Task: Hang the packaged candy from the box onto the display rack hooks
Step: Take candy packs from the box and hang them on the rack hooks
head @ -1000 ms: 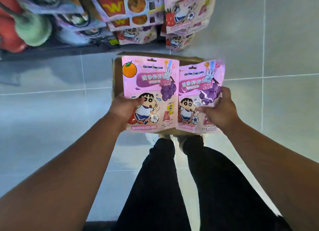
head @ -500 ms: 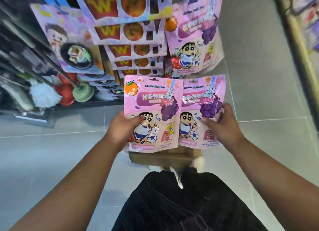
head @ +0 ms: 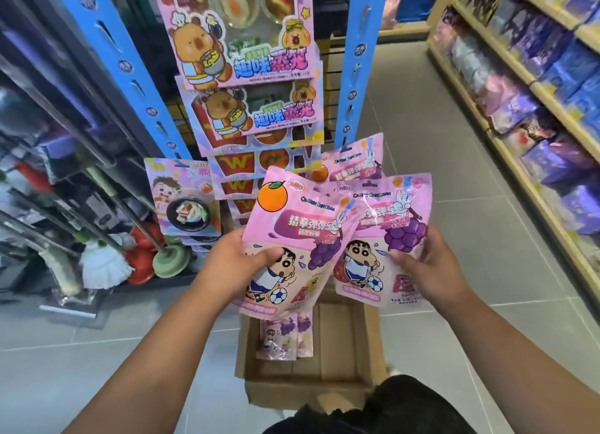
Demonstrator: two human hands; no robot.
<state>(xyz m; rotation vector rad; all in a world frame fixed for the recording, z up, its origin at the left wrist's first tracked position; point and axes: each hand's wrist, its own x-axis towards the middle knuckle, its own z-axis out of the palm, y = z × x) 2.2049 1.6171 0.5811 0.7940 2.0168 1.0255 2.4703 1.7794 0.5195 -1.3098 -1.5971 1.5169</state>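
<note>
My left hand [head: 233, 264] grips one pink candy pack [head: 302, 226], my right hand [head: 431, 271] grips a second candy pack [head: 389, 235]; their edges overlap above the open box [head: 341, 346], near the display rack [head: 360, 60].

A shop aisle: stocked shelves [head: 532, 86], a rack [head: 355, 60] of hanging candy packs [head: 246, 37], mops [head: 100, 264] for sale.

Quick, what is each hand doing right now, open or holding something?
Left hand: closed grip on the left candy pouch.
Right hand: closed grip on the right candy pouch.
</note>
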